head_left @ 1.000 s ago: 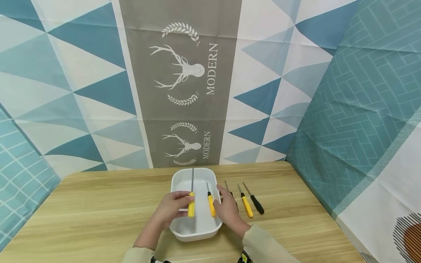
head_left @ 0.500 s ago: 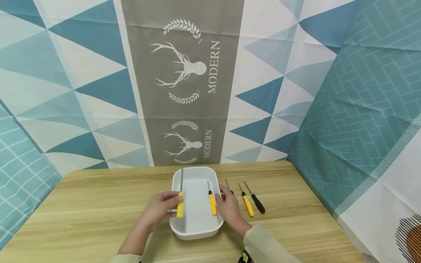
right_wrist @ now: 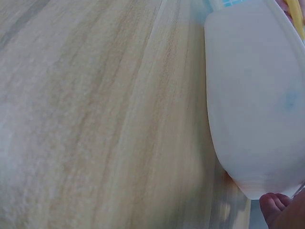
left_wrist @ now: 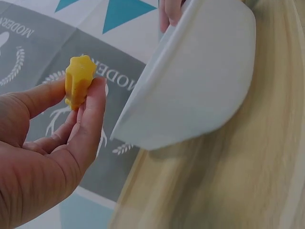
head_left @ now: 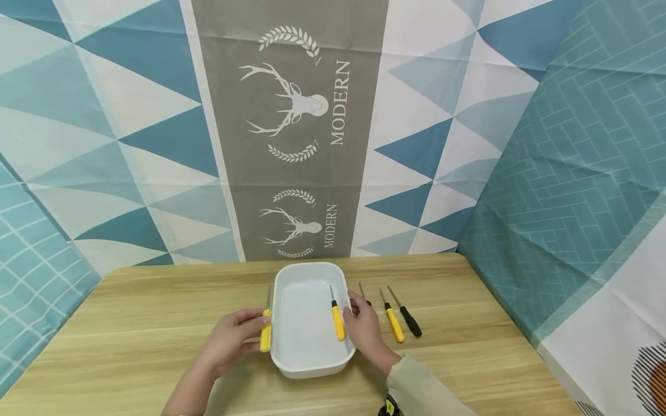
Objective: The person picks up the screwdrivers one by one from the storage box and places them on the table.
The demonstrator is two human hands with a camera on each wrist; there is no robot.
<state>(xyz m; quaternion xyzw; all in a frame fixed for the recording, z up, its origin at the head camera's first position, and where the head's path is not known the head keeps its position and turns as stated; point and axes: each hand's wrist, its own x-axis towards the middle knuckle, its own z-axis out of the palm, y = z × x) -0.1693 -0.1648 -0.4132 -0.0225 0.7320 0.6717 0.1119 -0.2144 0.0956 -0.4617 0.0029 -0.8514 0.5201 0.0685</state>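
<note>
My left hand (head_left: 231,338) pinches the yellow handle of a screwdriver (head_left: 266,334) between thumb and fingers, its shaft pointing away from me. This screwdriver hangs just left of a white plastic tray (head_left: 307,358). In the left wrist view the handle's ribbed end (left_wrist: 81,67) shows above the fingers. My right hand (head_left: 364,329) grips the tray's right rim, thumb on the inner side and fingers outside. Inside the tray lies a second screwdriver (head_left: 338,323) with a yellow-orange handle and black collar, close to the right thumb.
Right of the tray, a yellow-handled screwdriver (head_left: 395,326) and a black-handled one (head_left: 411,322) lie on the wooden table (head_left: 156,323). A third screwdriver (head_left: 364,293) there is partly hidden by my right hand. Patterned cloth (head_left: 291,144) hangs behind the table.
My left hand has moved left with the yellow screwdriver, from over the tray to outside its left rim. The right hand stays on the tray's right side.
</note>
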